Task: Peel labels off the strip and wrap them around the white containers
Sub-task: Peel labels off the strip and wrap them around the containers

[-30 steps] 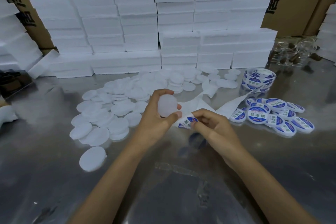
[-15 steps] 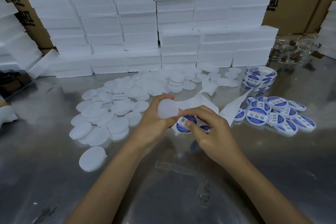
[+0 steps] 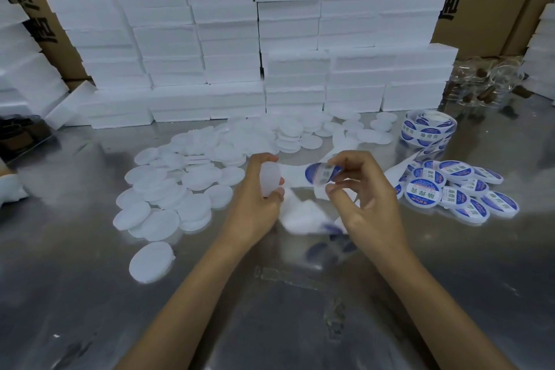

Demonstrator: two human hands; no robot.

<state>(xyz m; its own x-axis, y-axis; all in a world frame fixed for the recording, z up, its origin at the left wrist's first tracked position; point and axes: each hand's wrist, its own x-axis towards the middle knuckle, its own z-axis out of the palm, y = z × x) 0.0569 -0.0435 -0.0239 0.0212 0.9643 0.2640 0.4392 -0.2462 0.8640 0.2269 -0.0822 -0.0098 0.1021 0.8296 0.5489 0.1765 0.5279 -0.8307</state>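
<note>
label [image 3: 322, 173] pinched in right hand [image 3: 365, 189]; blank containers [image 3: 168, 198] left, labelled pile [image 3: 456, 189] right.

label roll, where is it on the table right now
In the head view the label roll sits at the far right of the metal table, just in front of the white foam boxes and behind the pile of labelled containers.

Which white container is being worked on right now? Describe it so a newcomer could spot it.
Start at the pile of bare white containers on the metal table. Just right of it, the left hand grips one white container, the only one lifted off the table.
</note>
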